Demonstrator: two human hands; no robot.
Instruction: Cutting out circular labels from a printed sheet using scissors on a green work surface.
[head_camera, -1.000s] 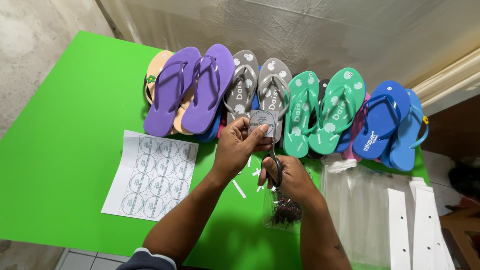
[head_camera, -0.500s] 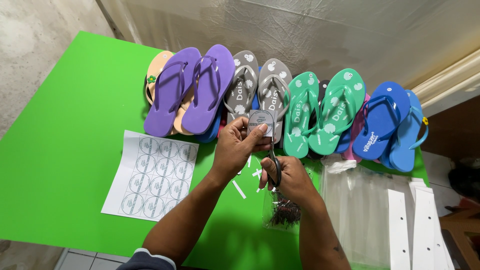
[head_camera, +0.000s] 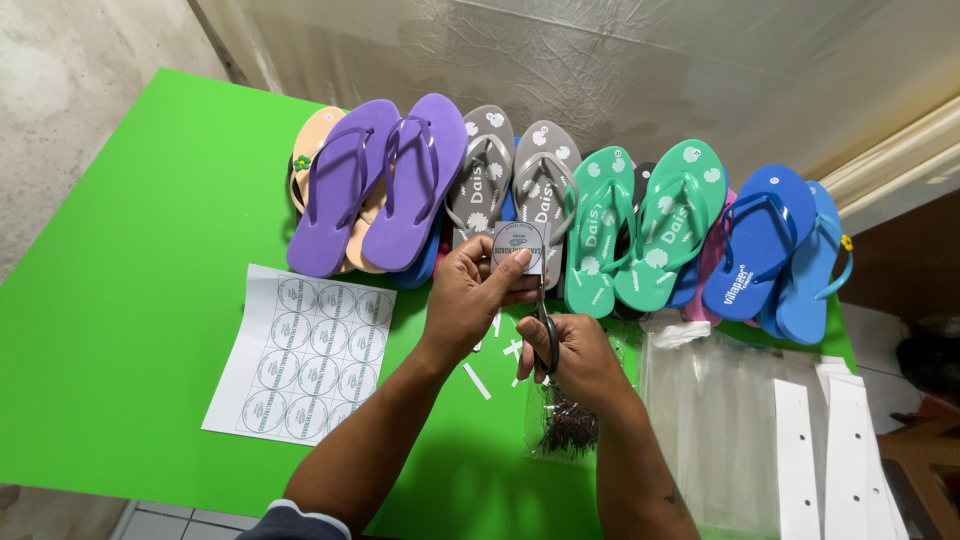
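Nearest me, on the bright green table, lies a small clear plastic bag holding a dark tangle of small fasteners; I cannot count them or make out what they are. To its right a stack of clear plastic sleeves lies flat, and beside it white card strips with punched holes, at least three, cut off by the picture's edge.

My right hand is closed through the handles of a pair of black-handled scissors, the blades pointing up and mostly hidden behind my fingers. My left hand pinches a small cut-out paper square printed with a round label, thumb in front and fingers behind, held above the table just over the scissors. A few thin white paper offcuts lie under my hands.

To the left lies a white sheet of round printed labels, twelve circles in four rows of three.

Farthest away, a row of rubber flip-flops lines the table's back edge: two purple ones over a peach one, two grey, two green, and two blue. Others beneath, pink and darker blue, are largely hidden.
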